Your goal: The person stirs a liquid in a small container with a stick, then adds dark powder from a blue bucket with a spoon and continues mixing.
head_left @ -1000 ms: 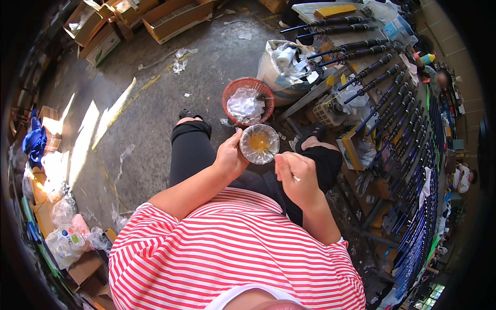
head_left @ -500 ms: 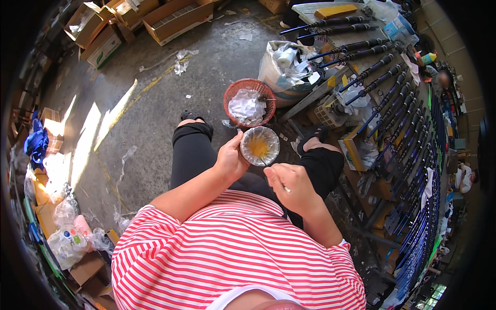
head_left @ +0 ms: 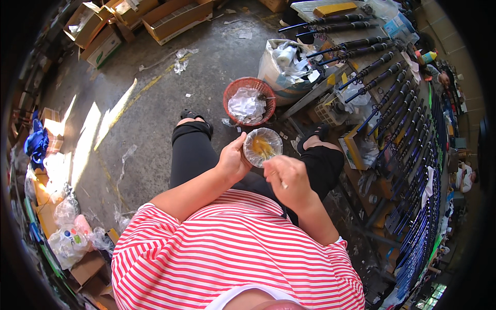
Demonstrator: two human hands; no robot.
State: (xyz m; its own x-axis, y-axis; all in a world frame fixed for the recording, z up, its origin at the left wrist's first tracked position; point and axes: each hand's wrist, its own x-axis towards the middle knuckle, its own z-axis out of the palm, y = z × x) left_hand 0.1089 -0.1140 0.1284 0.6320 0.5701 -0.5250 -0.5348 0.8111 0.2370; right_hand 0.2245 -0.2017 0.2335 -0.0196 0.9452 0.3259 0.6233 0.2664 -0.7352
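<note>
So the left hand (head_left: pixel 233 161) has its grip wrapped around the edge of a small clear plastic cup (head_left: pixel 262 146) with some yellow-amber gooey stuff in the bottom, holding it out over the knees. The right hand (head_left: pixel 290 179) is just beside the cup, fingers pinched shut on a thin pale stick (head_left: pixel 273 164) whose tip reaches into the cup; the other end pokes out under the fingers. The person is sitting, in a red-and-white striped shirt (head_left: pixel 232 258) and black trousers, feet on the concrete floor (head_left: pixel 129 119).

Right past the cup, on the floor, there's a red mesh basket (head_left: pixel 248 99) stuffed with crumpled white paper, and next to that a white bag (head_left: pixel 287 67) full of scrap. Off to the right a worktop (head_left: pixel 330 31) and racks carry rows of dark blue-black rods (head_left: pixel 382 98) lying side by side. Cardboard boxes (head_left: pixel 170 15) sit along the top edge, well apart from the hands, and plastic bags (head_left: pixel 67 237) pile up on the left.
</note>
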